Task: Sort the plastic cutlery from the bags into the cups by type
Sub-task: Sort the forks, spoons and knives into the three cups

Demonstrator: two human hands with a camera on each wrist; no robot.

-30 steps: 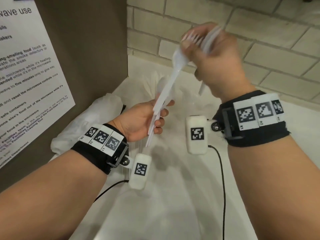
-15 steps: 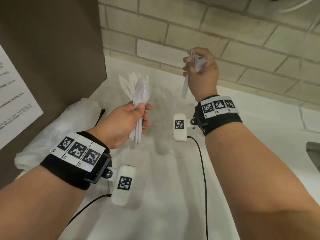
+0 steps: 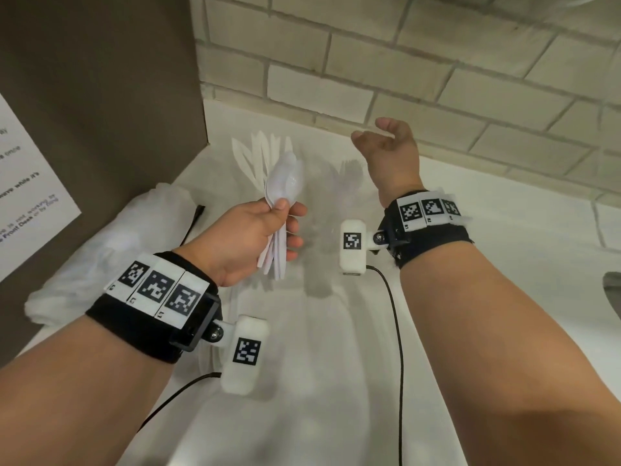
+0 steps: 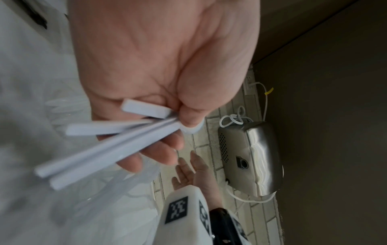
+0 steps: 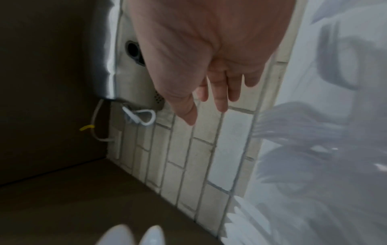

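Note:
My left hand (image 3: 268,230) grips a bundle of white plastic spoons (image 3: 285,183) by the handles, bowls up; the handles (image 4: 108,149) fan out from my fist in the left wrist view. My right hand (image 3: 373,134) hovers open and empty near the brick wall, fingers (image 5: 220,94) loosely spread. Just below it, white forks (image 3: 349,173) stand tines up in a clear cup that is hard to make out. White knives (image 3: 258,156) fan out of another clear cup behind the spoons. The forks (image 5: 293,126) show blurred in the right wrist view.
A crumpled plastic bag (image 3: 87,250) lies at the left on the white counter (image 3: 336,381). A brown panel (image 3: 100,95) with a poster stands left, a brick wall (image 3: 403,62) behind. A metal appliance (image 4: 249,157) hangs on the wall. A sink edge (image 3: 613,290) shows at the right.
My right hand held a bunch of forks above the cups; now it is open and empty, and the forks stand in the cup below it. The left hand keeps its spoons.

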